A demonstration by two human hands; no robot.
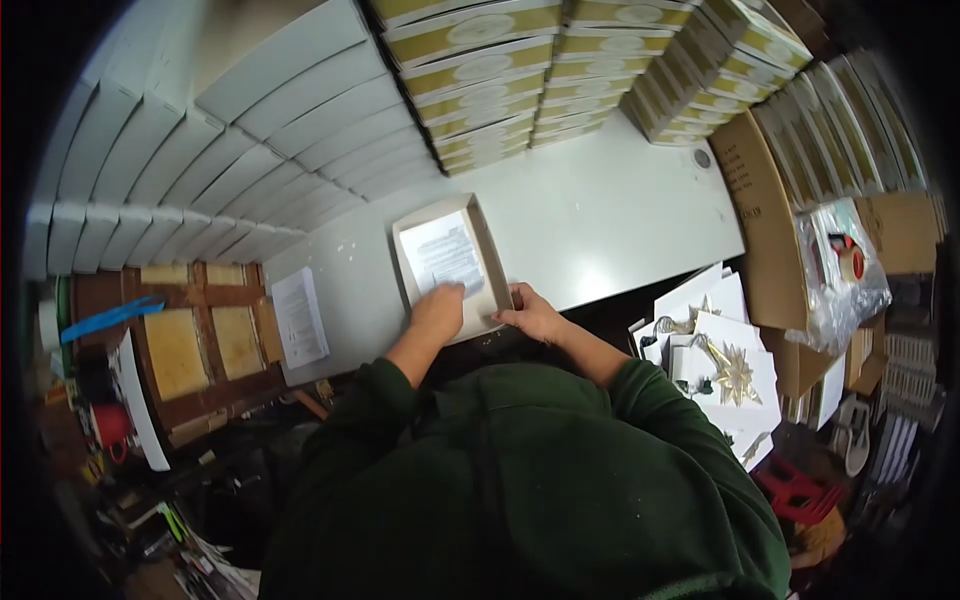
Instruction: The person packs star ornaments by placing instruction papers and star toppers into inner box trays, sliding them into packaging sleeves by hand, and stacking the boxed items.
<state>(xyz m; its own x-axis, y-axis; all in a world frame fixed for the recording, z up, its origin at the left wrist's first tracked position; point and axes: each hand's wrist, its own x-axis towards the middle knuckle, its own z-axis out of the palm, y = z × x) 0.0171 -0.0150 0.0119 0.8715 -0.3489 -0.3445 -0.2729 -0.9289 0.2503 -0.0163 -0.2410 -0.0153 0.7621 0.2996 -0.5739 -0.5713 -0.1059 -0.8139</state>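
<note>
A shallow open cardboard box (487, 255) rests on the white table in front of me, turned slightly. Inside it lies a white printed sheet (440, 250) with lines of small text. My left hand (438, 313) reaches over the box's near left part, fingers curled closed at the sheet's lower edge; its fingertips are partly hidden. At the near right corner, my right hand (533, 313) grips the box wall between thumb and fingers. A stack of printed sheets (299, 318) lies to the left on the table.
White boxes (300, 110) are stacked along the back left, and gold-and-white boxes (480, 80) at the back. A large carton (765, 220) stands right, with a tape roll (851, 264) on plastic. White pieces with gold star ornaments (735, 375) lie below it. A red stool (800, 490) is lower right.
</note>
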